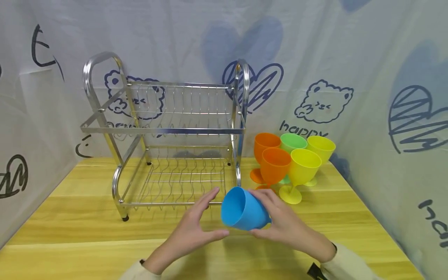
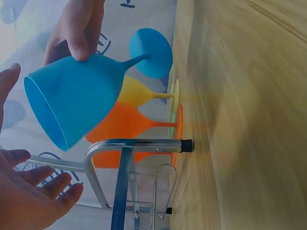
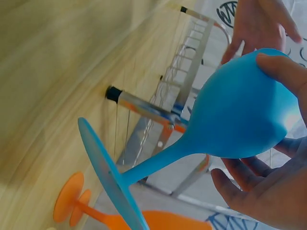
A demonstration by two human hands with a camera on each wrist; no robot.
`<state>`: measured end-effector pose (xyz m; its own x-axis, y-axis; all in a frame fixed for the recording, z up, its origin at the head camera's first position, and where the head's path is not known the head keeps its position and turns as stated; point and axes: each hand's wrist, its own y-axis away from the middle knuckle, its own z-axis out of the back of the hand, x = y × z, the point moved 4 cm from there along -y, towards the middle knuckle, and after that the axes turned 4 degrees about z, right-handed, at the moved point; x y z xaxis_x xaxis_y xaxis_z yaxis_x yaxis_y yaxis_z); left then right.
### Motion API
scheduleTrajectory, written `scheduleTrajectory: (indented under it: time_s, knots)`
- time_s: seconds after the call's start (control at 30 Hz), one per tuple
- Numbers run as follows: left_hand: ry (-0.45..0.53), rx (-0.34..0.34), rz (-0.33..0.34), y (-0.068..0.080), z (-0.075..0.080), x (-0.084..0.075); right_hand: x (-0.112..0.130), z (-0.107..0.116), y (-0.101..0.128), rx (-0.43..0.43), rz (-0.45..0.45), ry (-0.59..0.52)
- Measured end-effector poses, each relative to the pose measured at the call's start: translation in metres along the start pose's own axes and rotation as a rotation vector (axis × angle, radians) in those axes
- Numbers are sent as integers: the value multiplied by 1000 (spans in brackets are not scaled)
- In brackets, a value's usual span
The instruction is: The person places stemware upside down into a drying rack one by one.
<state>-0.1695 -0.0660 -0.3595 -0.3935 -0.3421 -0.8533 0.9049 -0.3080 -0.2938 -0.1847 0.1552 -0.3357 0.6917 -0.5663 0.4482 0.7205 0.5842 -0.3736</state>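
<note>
Doodled cloth (image 1: 196, 19) around a wooden tabletop (image 1: 350, 225)

I face pale cloth, creased and marked with blue hearts (image 1: 241, 50), bear-like doodles (image 1: 324, 102) and a "happy" (image 1: 303, 129) — it walls me in left and right too. Yellowish grain runs crosswise over the tabletop.

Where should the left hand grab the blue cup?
Probably hold the blue cup by its wide bowl, near the rim, coming from the left: it's tipped, mouth toward the left hand, and the right hand grips it from the other side.
</note>
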Motion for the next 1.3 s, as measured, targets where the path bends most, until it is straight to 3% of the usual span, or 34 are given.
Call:
scheduleTrajectory:
  time_s: [0.3, 0.53, 0.7, 1.03, 1.17, 1.3]
  knots:
    - [-98, 24, -83, -4, -6, -3, 11, -12, -4, 17, 140, 84]
    - [-173, 33, -171, -4, -7, -6, 16, -15, -6, 67, 117, 90]
    - [-157, 46, -167, -5, -7, -6, 17, -17, -7, 93, 95, 98]
    - [-91, 92, -86, -8, -6, -5, 17, -20, -4, 116, 41, 123]
    - [-56, 42, -60, -8, -2, -3, 20, -16, -1, 49, 76, 107]
    - [-17, -56, -61, -8, 8, -2, 25, -5, 3, -108, 202, 103]
